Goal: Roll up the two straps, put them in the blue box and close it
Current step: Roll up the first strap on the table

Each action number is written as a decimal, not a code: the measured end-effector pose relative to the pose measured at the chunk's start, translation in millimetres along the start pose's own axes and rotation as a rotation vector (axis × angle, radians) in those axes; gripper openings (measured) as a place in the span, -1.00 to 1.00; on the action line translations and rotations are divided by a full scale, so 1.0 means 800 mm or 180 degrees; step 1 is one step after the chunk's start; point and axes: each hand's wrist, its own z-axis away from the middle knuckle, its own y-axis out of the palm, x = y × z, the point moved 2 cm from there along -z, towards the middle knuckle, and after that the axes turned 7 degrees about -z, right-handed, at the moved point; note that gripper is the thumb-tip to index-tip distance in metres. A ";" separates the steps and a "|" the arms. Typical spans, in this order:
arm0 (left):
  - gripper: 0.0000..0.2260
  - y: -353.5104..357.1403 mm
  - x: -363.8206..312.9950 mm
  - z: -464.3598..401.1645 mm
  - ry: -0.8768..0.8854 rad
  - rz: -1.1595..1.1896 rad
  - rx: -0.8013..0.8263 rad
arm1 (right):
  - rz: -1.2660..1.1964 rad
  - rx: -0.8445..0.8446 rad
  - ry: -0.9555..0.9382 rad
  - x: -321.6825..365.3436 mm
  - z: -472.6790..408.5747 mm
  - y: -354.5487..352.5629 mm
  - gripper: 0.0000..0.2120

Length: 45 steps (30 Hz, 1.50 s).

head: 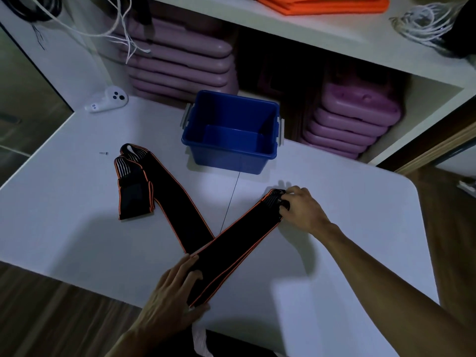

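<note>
Two black straps with orange edges lie crossed on the white table (77, 228). The right strap (237, 248) runs from the near edge up to the right, over the left strap (177, 202), whose far end is folded back on itself. My right hand (301, 210) pinches the far end of the right strap. My left hand (172, 295) holds its near end against the table edge. The blue box (190, 143) stands open and empty behind the straps. I see no lid.
A white controller (108, 101) lies at the table's back left, and a small screw (103, 153) sits near the left strap. Stacks of purple cases (180, 63) fill the shelf behind the box. White cords (425, 24) and orange cloth (322, 3) lie on the upper shelf.
</note>
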 end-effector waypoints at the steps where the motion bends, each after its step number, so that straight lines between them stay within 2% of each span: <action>1: -0.50 0.000 -0.001 -0.001 0.0000 0.0001 0.0047 | 0.0049 0.0050 -0.0066 -0.003 0.001 0.000 -0.71; 6: -0.51 -0.008 -0.006 -0.002 -0.0163 0.0270 -0.0027 | 0.0325 -0.0026 -0.0364 -0.017 0.002 -0.003 -0.75; 9: -0.56 -0.011 -0.005 -0.002 -0.0318 0.0463 -0.0101 | 0.0076 -0.0014 -0.0489 -0.023 0.002 -0.009 -0.78; 12: -0.66 -0.020 -0.004 -0.001 -0.0555 0.0975 -0.0369 | -0.0293 0.0143 -0.0673 -0.024 0.001 -0.017 -0.74; 15: -0.77 -0.045 -0.003 -0.009 -0.1294 0.1879 -0.0880 | -0.0848 0.0236 -0.0501 -0.023 -0.002 -0.028 -0.71; 18: -0.83 -0.062 0.003 -0.018 -0.1865 0.2233 -0.1297 | -0.1658 -0.0022 -0.0155 -0.017 -0.006 -0.038 -0.91; 19: -0.82 -0.062 0.006 -0.020 -0.2000 0.2215 -0.1303 | -0.1860 -0.0115 -0.0042 -0.016 -0.008 -0.039 -0.94; 20: -0.81 -0.061 0.009 -0.021 -0.2120 0.2213 -0.1234 | -0.1962 -0.0168 0.0054 -0.015 -0.011 -0.039 -0.89; 22: -0.76 -0.049 0.013 -0.020 -0.2216 0.2185 -0.0923 | -0.1870 -0.0129 0.0212 -0.012 -0.018 -0.036 -0.83; 25: -0.78 -0.030 0.007 -0.015 -0.2262 0.2052 -0.0504 | -0.1480 0.0053 0.0475 -0.014 -0.028 -0.026 -0.88; 28: -0.86 -0.015 0.009 -0.012 -0.2271 0.1967 -0.0288 | -0.1074 0.0215 0.0574 -0.009 -0.035 -0.018 -0.65; 30: -0.83 -0.008 0.011 -0.011 -0.2059 0.1549 -0.0275 | -0.0783 0.0235 0.0595 -0.001 -0.039 -0.012 -0.58; 33: -0.90 -0.005 0.009 -0.014 -0.1785 0.1062 -0.0317 | -0.0672 0.0088 0.0727 0.009 -0.044 -0.007 -0.70; 39: -0.35 -0.002 -0.004 -0.016 -0.1225 0.0359 0.0089 | -0.0543 -0.0557 0.0509 0.047 -0.045 -0.009 -0.94; 41: -0.21 0.001 -0.009 -0.012 -0.1088 0.0177 0.0280 | -0.0528 -0.0523 0.0469 0.052 -0.043 -0.006 -0.98; 45: -0.24 0.005 -0.007 -0.002 -0.1034 0.0103 0.0371 | -0.0511 -0.0446 0.0681 0.032 -0.039 -0.004 -0.97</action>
